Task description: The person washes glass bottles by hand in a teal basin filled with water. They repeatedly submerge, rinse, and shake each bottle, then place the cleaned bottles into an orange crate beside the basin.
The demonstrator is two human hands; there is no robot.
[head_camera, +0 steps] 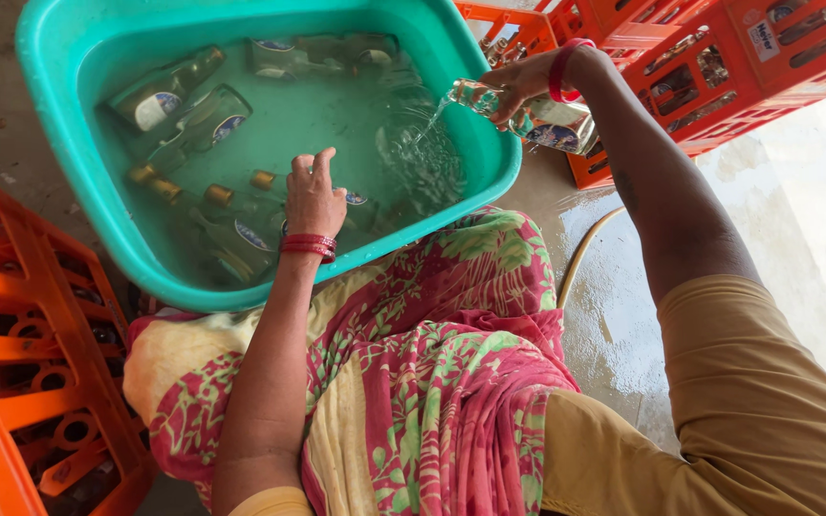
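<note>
So the clear glass bottle [537, 117] is at about 1 o'clock in the head view, just past the rim of the teal tub [59, 143], tipped with its neck pointing back over the water. A thin stream pours out of it into the tub. The right hand [518, 84] is wrapped tight around the bottle's upper part, red bangle on the wrist.

The left hand [315, 196] sits near the middle of the picture, over the water, fingers loosely spread and pointing down, holding nothing as far as I can see. It hovers right by a gold-capped bottle neck [262, 179].

Progress-wise, my guess: the one bottle is being emptied, while a good handful of submerged bottles [184, 105] lie in the water from 10 to 12 o'clock and more near the left hand. So plenty look left to do. The red crates [719, 67] at 2 o'clock already hold some bottles; the orange crate [21, 382] at 8 o'clock seems to hold some too.

Hard to tell: whether the left fingertips touch the water or a bottle, how many bottles sit under the ripples, and what exactly is in that shadowy orange crate. A hose [580, 253] at 3 o'clock disappears behind the flowered cloth [432, 363].
</note>
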